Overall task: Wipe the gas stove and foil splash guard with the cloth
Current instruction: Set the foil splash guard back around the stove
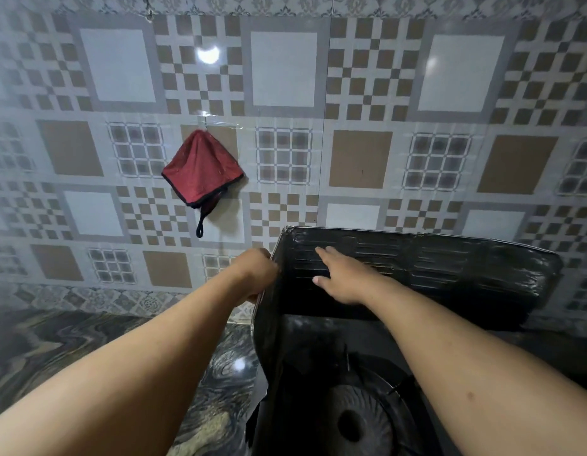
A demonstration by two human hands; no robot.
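Observation:
A dark, grimy foil splash guard (450, 268) stands around the back and left side of the gas stove (321, 363), whose round burner (357, 419) shows at the bottom. My left hand (256, 274) grips the guard's left panel edge from outside. My right hand (344, 278) lies flat, fingers spread, against the inside of the back panel and holds nothing. A red cloth (201, 169) with black trim hangs from a wall hook above and left of the stove, away from both hands.
A patterned tile wall (361, 159) rises behind everything. The dark marbled countertop (71, 343) stretches left of the stove. A clear adhesive hook (206, 118) holds the cloth.

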